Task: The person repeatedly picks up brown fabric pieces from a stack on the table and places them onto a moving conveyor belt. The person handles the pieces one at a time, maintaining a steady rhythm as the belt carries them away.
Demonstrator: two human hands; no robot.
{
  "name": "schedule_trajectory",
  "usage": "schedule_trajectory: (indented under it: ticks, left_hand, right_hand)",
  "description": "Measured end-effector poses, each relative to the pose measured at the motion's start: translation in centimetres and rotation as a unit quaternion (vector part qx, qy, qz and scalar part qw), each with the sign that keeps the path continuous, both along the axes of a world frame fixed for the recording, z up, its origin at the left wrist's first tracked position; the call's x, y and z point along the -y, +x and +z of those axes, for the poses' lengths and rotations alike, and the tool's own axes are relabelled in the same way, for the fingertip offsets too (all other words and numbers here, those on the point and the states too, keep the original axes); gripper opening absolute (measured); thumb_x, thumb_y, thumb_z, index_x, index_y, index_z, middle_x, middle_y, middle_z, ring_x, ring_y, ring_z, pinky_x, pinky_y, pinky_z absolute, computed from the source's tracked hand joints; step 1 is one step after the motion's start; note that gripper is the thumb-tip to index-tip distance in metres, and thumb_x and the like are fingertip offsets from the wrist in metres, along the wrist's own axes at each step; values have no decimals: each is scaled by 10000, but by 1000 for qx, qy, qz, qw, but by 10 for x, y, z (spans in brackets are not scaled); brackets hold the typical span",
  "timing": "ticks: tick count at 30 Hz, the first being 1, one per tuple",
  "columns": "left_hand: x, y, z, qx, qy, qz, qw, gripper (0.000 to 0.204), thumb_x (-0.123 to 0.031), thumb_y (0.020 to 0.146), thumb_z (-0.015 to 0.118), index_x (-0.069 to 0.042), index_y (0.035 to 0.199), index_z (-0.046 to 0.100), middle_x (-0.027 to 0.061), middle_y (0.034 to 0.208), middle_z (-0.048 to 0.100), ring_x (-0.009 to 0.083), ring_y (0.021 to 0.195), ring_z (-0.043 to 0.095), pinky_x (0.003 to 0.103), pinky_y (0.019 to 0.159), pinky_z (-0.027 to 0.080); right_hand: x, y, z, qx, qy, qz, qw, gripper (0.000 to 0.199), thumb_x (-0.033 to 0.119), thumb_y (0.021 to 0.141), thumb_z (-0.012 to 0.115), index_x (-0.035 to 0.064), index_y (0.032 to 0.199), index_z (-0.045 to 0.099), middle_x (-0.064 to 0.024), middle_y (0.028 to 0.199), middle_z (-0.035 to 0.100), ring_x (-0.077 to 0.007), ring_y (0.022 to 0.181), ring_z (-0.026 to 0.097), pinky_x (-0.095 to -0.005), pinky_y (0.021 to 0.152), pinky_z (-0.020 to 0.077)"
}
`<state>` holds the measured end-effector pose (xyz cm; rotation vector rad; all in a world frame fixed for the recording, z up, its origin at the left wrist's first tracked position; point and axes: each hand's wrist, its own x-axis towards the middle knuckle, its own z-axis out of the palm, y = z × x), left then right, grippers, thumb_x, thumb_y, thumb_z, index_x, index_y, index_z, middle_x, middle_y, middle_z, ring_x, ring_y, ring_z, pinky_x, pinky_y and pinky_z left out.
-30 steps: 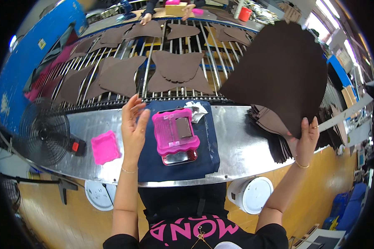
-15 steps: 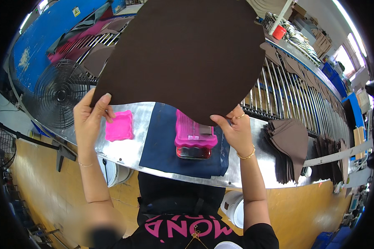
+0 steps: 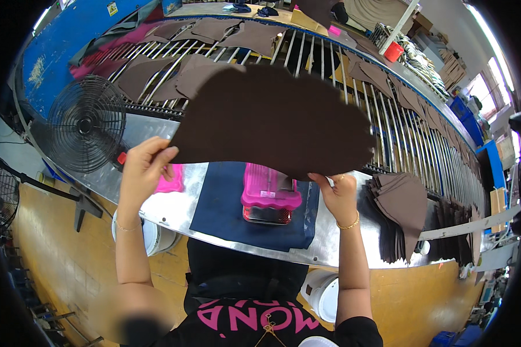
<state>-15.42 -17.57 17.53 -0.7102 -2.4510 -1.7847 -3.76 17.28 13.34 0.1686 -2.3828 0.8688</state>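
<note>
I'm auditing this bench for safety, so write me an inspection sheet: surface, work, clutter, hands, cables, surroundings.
Surface: metal table, with a blue cloth on it.
Work: brown panel, held up over the table and partly hiding the pink tray over the cloth.
Clutter: second pink tray at left; stacked brown pieces at right.
Hands: left hand pinches the panel's left corner; right hand holds its lower edge.
Cables: nothing seen near the hands; the dim rim is hard to tell.
Surroundings: fan at left; other pieces on a rod rack beyond; white buckets below the table.
</note>
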Motion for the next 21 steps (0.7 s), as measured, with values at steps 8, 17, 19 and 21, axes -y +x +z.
schedule_trajectory:
  ticks: [8,17,19,21]
  left_hand:
    - [-76,0,-4,-90,-135,-122,979,89,-39,814,636,33,862,656,104,729,576,215,575,597,323,544,460]
    - [-157,15,-1,-265,-194,-230,916,135,-157,739,733,-48,813,702,61,813,531,247,804,558,373,646,459]
    - [-177,16,-3,-324,-172,-277,888,161,-191,735,740,-51,808,709,60,819,498,240,823,535,365,658,457]
    - [-195,12,-7,-338,-116,-335,872,221,-222,751,742,-49,884,705,83,837,496,239,811,522,343,670,458]
  right_hand:
    - [-45,64,-52,72,-112,-147,980,99,74,771,738,0,827,703,-137,791,699,-210,694,686,-285,602,479]
    - [-86,149,-13,-54,-211,-259,941,204,80,889,666,26,745,534,55,705,516,-31,644,405,-171,574,331]
    - [-101,171,3,-82,-201,-255,942,181,97,911,642,35,773,542,67,719,510,-23,648,394,-165,578,313]
    - [-109,186,16,-92,-201,-267,938,184,130,929,623,46,790,536,75,717,494,-13,658,380,-158,603,295]
